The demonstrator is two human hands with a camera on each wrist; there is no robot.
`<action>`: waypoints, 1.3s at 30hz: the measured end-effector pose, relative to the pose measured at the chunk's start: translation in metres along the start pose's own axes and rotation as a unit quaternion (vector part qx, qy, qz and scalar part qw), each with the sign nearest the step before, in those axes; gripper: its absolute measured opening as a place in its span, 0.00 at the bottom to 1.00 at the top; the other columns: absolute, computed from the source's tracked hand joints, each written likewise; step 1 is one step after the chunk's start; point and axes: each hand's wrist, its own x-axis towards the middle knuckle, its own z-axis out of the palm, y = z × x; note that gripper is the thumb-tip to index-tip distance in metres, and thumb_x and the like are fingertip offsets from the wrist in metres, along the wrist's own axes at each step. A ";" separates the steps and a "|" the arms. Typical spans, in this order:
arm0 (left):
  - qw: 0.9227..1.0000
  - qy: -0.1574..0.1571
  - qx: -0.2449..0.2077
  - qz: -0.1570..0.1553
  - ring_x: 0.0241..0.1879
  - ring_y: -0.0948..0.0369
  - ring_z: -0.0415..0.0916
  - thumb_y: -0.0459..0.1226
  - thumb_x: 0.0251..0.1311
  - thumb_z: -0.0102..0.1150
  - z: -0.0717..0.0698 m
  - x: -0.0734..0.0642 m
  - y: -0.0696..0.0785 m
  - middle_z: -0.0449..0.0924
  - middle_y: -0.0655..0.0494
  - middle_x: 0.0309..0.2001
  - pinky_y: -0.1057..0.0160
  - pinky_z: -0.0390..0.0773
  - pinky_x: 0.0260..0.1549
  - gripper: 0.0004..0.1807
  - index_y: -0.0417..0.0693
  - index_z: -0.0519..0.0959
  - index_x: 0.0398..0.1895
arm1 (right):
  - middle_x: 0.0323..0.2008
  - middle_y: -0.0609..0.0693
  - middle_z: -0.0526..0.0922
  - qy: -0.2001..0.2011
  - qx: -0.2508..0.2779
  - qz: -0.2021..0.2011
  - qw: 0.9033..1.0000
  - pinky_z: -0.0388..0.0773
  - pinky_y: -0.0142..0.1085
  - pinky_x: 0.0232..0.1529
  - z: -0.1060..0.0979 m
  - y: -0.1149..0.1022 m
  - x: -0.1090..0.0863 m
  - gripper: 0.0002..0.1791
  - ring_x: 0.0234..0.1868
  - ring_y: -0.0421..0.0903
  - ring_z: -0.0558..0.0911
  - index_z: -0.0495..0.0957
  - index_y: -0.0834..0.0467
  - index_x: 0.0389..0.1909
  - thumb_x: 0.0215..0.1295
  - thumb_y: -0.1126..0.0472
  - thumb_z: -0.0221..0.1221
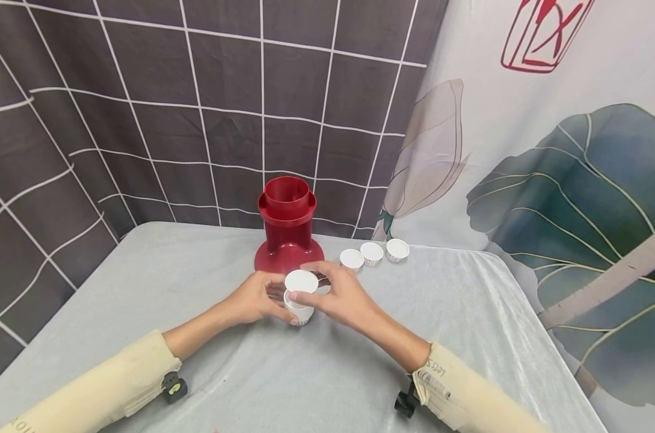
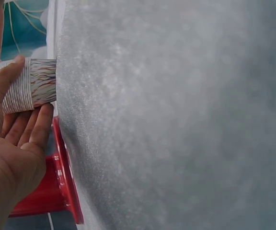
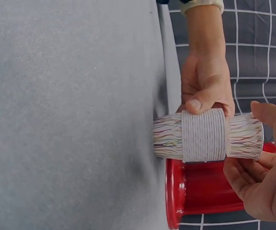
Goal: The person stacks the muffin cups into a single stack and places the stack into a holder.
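Between my hands a stack of white paper baking cups (image 1: 299, 314) stands upright on the table, with a coloured line pattern on its lower wall and tightly nested rims above. My left hand (image 1: 255, 297) grips this stack from the side, its thumb (image 3: 206, 100) across the nested rims. From the right, my right hand (image 1: 340, 296) pinches a single patterned baking cup (image 3: 246, 136) between thumb and fingers, at the top of the stack. That cup's pale round inside faces up in the head view. Its lower end meets the stack's top rim.
Just behind the hands stands a red plastic holder (image 1: 289, 231) with a round base and an open tube on top. Three more white baking cups, a left one (image 1: 351, 260), a middle one (image 1: 372, 254) and a right one (image 1: 397, 250), sit near the back edge of the cloth-covered table (image 1: 441, 313).
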 end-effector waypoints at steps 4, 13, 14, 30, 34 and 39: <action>1.000 -0.001 -0.008 0.000 0.49 0.54 0.96 0.33 0.51 0.90 0.001 0.000 -0.001 0.95 0.45 0.49 0.63 0.93 0.53 0.29 0.37 0.89 0.57 | 0.53 0.45 0.92 -0.006 -0.011 -0.006 1.000 0.90 0.42 0.58 0.002 0.001 0.000 0.29 0.52 0.44 0.90 0.87 0.54 0.65 0.66 0.48 0.79; 1.000 0.000 -0.014 -0.006 0.47 0.56 0.95 0.32 0.50 0.90 0.002 -0.001 0.003 0.95 0.52 0.44 0.65 0.93 0.51 0.24 0.42 0.90 0.51 | 0.53 0.46 0.92 -0.018 -0.021 -0.018 0.999 0.88 0.36 0.56 0.005 0.008 -0.002 0.29 0.52 0.43 0.89 0.88 0.54 0.65 0.66 0.49 0.79; 1.000 0.000 -0.015 -0.006 0.47 0.56 0.95 0.32 0.50 0.90 0.002 -0.001 0.004 0.95 0.52 0.44 0.66 0.93 0.51 0.24 0.42 0.90 0.51 | 0.53 0.46 0.92 -0.021 -0.020 -0.018 0.999 0.88 0.36 0.56 0.006 0.009 -0.002 0.29 0.52 0.44 0.90 0.88 0.54 0.65 0.66 0.50 0.79; 1.000 0.001 -0.023 -0.014 0.49 0.54 0.95 0.33 0.51 0.89 0.000 -0.001 0.003 0.94 0.49 0.48 0.61 0.94 0.54 0.26 0.41 0.91 0.55 | 0.57 0.53 0.91 -0.051 -0.037 -0.037 0.997 0.90 0.33 0.58 0.008 0.015 -0.002 0.31 0.54 0.46 0.89 0.87 0.60 0.68 0.68 0.52 0.78; 1.000 0.000 -0.028 -0.010 0.48 0.53 0.95 0.32 0.51 0.89 0.000 -0.001 0.003 0.93 0.49 0.47 0.62 0.94 0.53 0.26 0.41 0.90 0.55 | 0.56 0.53 0.90 -0.064 -0.043 -0.033 0.996 0.91 0.34 0.59 0.006 0.014 0.000 0.30 0.55 0.46 0.88 0.87 0.61 0.68 0.68 0.53 0.79; 1.000 -0.001 -0.025 -0.010 0.48 0.53 0.95 0.32 0.52 0.89 -0.001 -0.001 0.004 0.94 0.48 0.48 0.62 0.94 0.53 0.26 0.41 0.91 0.55 | 0.56 0.52 0.90 -0.069 -0.044 -0.004 0.997 0.91 0.36 0.58 0.006 0.011 0.004 0.29 0.55 0.47 0.90 0.88 0.60 0.64 0.65 0.54 0.81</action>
